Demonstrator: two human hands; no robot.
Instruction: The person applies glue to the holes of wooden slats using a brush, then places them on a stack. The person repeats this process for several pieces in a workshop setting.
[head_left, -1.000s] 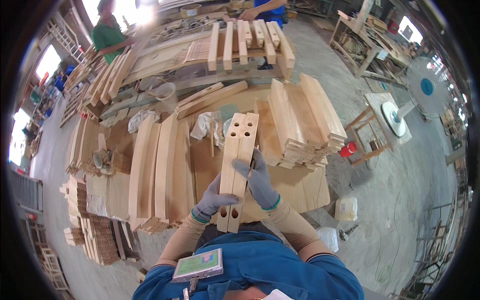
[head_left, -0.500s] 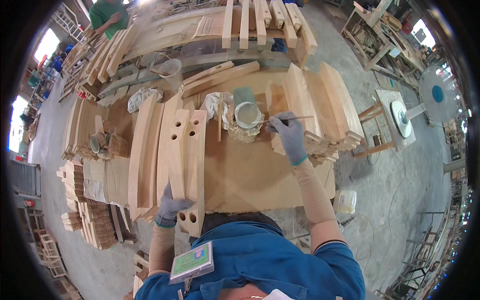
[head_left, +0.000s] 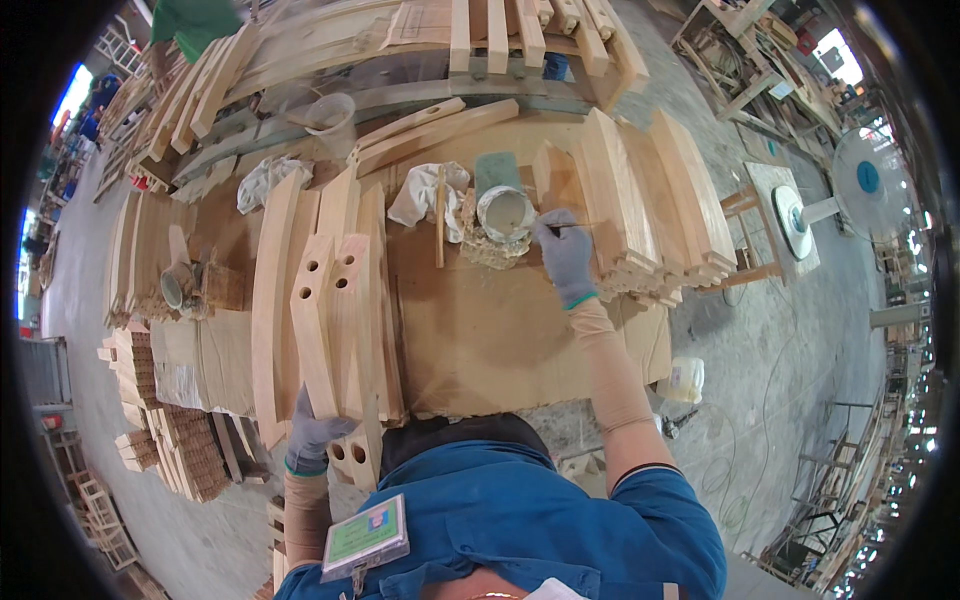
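My left hand (head_left: 312,437), in a grey glove, grips the near end of a curved wooden piece with round holes (head_left: 333,322) that lies on the brown workbench (head_left: 490,330). My right hand (head_left: 565,252), also gloved, reaches forward and holds a thin stick or brush (head_left: 568,226) at the rim of a small round pot of pale paste (head_left: 505,213). The pot sits on a pile of crumpled material beside a white rag (head_left: 425,192).
Stacks of curved wooden parts (head_left: 640,200) stand right of the pot, more lie left (head_left: 275,290). Small block stacks (head_left: 180,440) sit at lower left. A fan (head_left: 860,185) and stools stand on the floor at right. A person in green (head_left: 195,20) works at the far end.
The holed piece went from both hands in front of me down onto the bench at left. My right hand let go of it and reached to the paste pot.
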